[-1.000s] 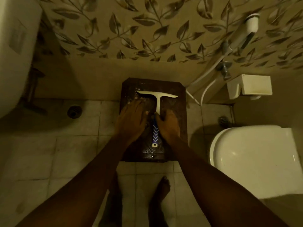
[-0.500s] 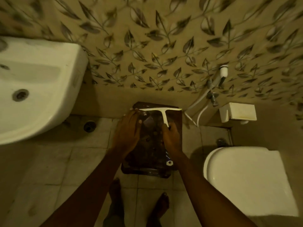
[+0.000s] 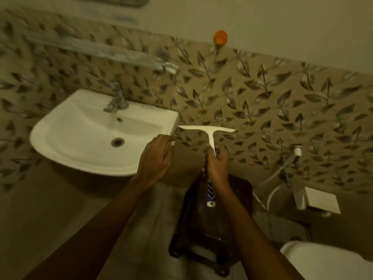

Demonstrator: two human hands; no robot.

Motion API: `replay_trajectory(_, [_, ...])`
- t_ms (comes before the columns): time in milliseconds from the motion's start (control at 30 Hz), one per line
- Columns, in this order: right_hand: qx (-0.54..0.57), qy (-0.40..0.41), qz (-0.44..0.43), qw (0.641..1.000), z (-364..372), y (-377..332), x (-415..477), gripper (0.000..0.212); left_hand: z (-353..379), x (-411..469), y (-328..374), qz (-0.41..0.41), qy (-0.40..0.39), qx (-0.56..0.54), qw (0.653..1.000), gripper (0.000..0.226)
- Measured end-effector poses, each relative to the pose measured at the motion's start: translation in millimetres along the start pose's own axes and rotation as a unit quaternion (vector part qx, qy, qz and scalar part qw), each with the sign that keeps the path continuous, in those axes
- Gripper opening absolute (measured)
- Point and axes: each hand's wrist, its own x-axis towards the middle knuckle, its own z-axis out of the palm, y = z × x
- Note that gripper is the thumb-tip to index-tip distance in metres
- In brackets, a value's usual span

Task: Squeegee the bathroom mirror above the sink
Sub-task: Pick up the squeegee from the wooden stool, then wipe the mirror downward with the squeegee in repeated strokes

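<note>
My right hand [image 3: 217, 168] grips the handle of a white T-shaped squeegee [image 3: 207, 131], held in the air with its blade level and its blue-patterned handle end pointing down. My left hand [image 3: 156, 158] hovers just left of it, empty, fingers loosely curled, near the blade's left tip. A white sink [image 3: 80, 134] with a metal tap [image 3: 117, 100] hangs on the wall to the left. Only the mirror's lower edge [image 3: 113, 1] shows at the top of the view, above a glass shelf [image 3: 101, 51].
A dark wooden stool [image 3: 238, 201] stands on the tiled floor below my hands. A white toilet [image 3: 327, 259] is at the lower right, with a spray hose [image 3: 272, 190] and a white paper holder [image 3: 321, 201] on the wall. An orange hook [image 3: 220, 37] sits higher up.
The squeegee has been lifted off the stool by my right hand. My left hand has come off the stool too. The view has tilted upward, bringing the sink, shelf and mirror edge into sight.
</note>
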Motion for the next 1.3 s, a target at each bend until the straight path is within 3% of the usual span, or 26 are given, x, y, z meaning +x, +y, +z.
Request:
replay_trajectory(267, [0.04,0.034,-0.122,0.991,147,-79,-30,0.028,-148,62,-78,0.035,0.087,0.025,0.995,0.029])
replay_trajectory(733, [0.069,0.028,-0.283,0.956,305,-226,37,0.018,-308,240,-144,0.104,0.231,-0.016,0.967,0.03])
replay_trajectory(867, [0.049,0.024,-0.322,0.945,342,-276,63,0.006,-354,289,-164,0.099,0.231,0.005,0.968,0.031])
replay_trajectory(1033, [0.022,0.024,-0.366,0.93,372,-342,89,0.005,-402,370,-165,0.053,0.207,-0.073,0.974,0.038])
replay_trajectory(1167, [0.036,0.033,-0.398,0.916,389,-384,100,0.016,-434,440,-159,0.004,0.213,-0.191,0.958,0.037])
replay_trajectory(1300, [0.021,0.046,-0.452,0.891,402,-414,106,0.027,-455,501,-163,0.02,0.208,-0.212,0.955,0.038])
